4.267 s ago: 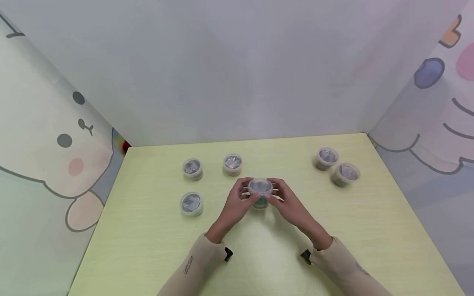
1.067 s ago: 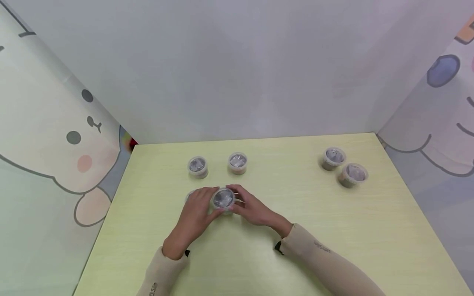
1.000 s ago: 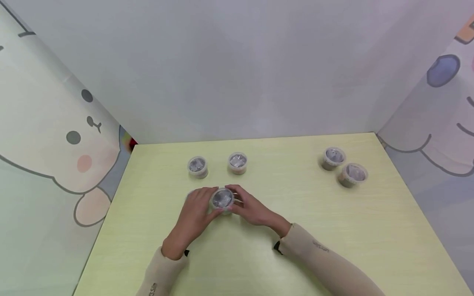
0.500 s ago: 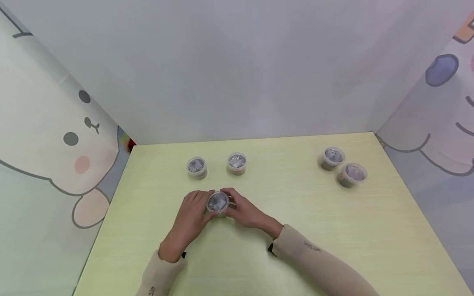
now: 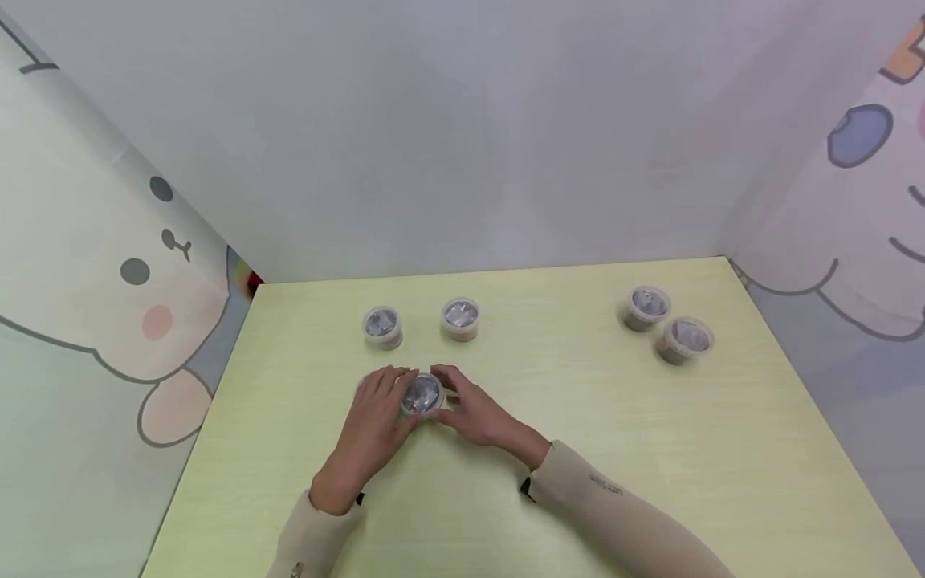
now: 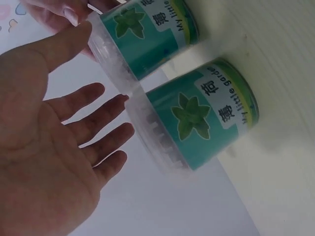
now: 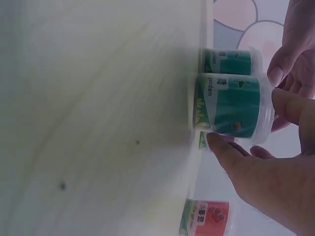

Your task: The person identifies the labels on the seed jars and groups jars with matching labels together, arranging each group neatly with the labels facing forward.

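A clear-lidded plastic tub with a teal label and leaf picture stands upright between both hands, beside a matching tub. In the head view my left hand covers most of that second tub. The left wrist view shows the left fingers straight and spread near the rims, with the thumb touching the first tub's lid. My right hand holds the first tub loosely from the right, thumb at the near rim, a finger low on its side. A gap separates the right palm from the tub.
Two tubs stand farther back, one at left and another closer to the middle. At the back right are two more tubs, a rear one and a front one. A pale wall rises behind the yellow table.
From the middle of the table, the hands have brought the teal tub left, next to the matching tub. During the last half second it has barely moved, shifting slightly left.
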A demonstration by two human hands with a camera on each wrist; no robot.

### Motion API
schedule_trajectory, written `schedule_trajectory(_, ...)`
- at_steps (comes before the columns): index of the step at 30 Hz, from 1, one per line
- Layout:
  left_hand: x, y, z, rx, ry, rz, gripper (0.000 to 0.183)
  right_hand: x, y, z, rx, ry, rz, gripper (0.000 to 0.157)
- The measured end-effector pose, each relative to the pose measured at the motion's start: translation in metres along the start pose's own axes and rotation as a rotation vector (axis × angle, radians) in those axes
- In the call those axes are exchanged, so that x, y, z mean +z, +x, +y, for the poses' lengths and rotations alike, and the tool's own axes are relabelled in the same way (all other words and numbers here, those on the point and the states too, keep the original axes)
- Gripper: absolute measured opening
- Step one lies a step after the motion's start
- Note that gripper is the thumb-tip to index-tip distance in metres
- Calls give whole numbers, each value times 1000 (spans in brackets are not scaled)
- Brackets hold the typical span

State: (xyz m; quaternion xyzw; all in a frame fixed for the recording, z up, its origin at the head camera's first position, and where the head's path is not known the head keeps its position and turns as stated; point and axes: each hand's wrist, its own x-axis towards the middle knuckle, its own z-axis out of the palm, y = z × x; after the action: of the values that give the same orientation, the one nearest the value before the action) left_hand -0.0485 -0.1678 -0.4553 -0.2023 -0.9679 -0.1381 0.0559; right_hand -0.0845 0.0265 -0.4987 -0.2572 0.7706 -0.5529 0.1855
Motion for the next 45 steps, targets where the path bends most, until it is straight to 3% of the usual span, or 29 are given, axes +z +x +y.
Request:
schedule_trajectory(11,0,12,21,65,-60,58,61,-32,-24,-4,-12,37,84,60)
schedule_trajectory(19,5,21,40,178,-104,98,57,-56,-44,-4,-22,32,165,56)
schedule_trajectory(35,27,32,75,334,-111,40,52,-99,-80,11,17,29,290,53)
schedule_trajectory(45,35,44,98,363,-106,-18,49,-117,-99,13,20,33,357,53)
